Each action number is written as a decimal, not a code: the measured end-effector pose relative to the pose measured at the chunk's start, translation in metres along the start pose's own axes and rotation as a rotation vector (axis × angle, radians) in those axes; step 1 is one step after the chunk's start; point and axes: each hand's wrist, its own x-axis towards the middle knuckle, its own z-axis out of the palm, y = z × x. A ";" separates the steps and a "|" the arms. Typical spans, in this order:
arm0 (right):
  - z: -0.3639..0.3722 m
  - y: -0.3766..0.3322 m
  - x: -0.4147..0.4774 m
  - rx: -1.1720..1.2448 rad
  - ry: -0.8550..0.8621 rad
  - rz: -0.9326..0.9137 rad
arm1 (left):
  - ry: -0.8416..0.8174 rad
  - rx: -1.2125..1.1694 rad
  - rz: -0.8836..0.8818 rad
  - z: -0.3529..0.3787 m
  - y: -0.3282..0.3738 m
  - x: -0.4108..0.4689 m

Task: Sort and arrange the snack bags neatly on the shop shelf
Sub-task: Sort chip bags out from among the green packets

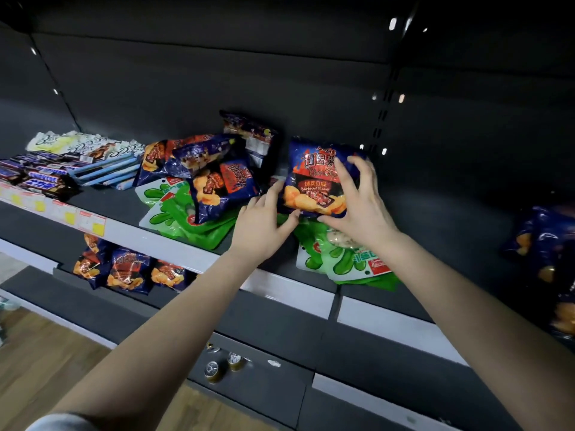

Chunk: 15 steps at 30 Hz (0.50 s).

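A dark blue barbecue chip bag (314, 178) stands upright on the dark shelf (124, 206), held between both hands. My right hand (357, 200) grips its right edge and front. My left hand (264, 219) presses its lower left corner. Under it lies a green snack bag (342, 259) flat at the shelf's front edge. To the left, a loose pile of blue chip bags (214, 172) rests on more green bags (174, 213).
Chocolate bars (40, 175) and pale wrapped bars (87, 147) fill the shelf's left end. Three blue chip bags (127, 272) stand on the shelf below. Cans (217, 362) sit on a lower shelf. More blue bags (547, 244) hang at the right.
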 end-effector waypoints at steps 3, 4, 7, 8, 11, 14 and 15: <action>-0.015 0.018 -0.011 -0.008 0.051 0.067 | -0.026 -0.041 0.046 0.011 0.018 0.006; -0.020 0.024 -0.015 -0.006 0.069 0.095 | -0.041 -0.049 0.062 0.015 0.025 0.007; -0.035 0.045 -0.030 -0.020 0.103 0.181 | -0.077 -0.070 0.104 0.027 0.044 0.010; -0.041 0.053 -0.035 -0.032 0.111 0.205 | -0.085 -0.076 0.119 0.031 0.050 0.011; -0.058 0.073 -0.053 -0.068 0.136 0.269 | -0.118 -0.096 0.165 0.042 0.070 0.012; -0.070 0.089 -0.071 -0.112 0.140 0.302 | -0.151 -0.123 0.198 0.052 0.089 0.014; -0.073 0.094 -0.077 -0.131 0.135 0.317 | -0.159 -0.117 0.214 0.055 0.096 0.014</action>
